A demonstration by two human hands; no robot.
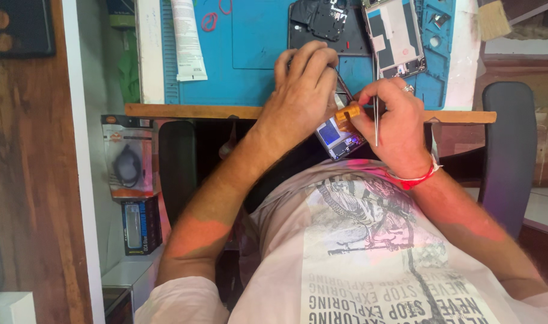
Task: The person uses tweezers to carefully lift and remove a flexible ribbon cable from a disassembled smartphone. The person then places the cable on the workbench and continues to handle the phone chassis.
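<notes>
- Left hand (pixel 301 90) is wrapped over the top of an opened phone (pixel 338 135), fingers curled round its upper edge; grip closed on it. The phone sits tilted off the front lip of the tabletop (pixel 184 111), above the person's lap, internals facing up.
- Right hand (pixel 397 123) pinches fine metal tweezers (pixel 376 123), tips pointing down just right of the phone. The same hand's thumb and fingertips touch a small orange piece (pixel 347 114), likely a flex ribbon or tape tab, at the phone's upper right. Grip closed on the tweezers.
- Handling, my read: phone body is light and stiff, but with the back off the boards and connectors are exposed and fragile. Hold by the frame edges, as the left hand does, not by the board face.
- The orange piece looks thin, soft and easy to tear or crease; take it at its free end with the tweezer tips, light pressure.
- Tweezers: thin and slippery; pinch mid-shank.
- Behind, on the blue work mat (pixel 250 66): a second opened phone (pixel 394 36), a dark back cover (pixel 319 21), a white tube (pixel 187 39).
</notes>
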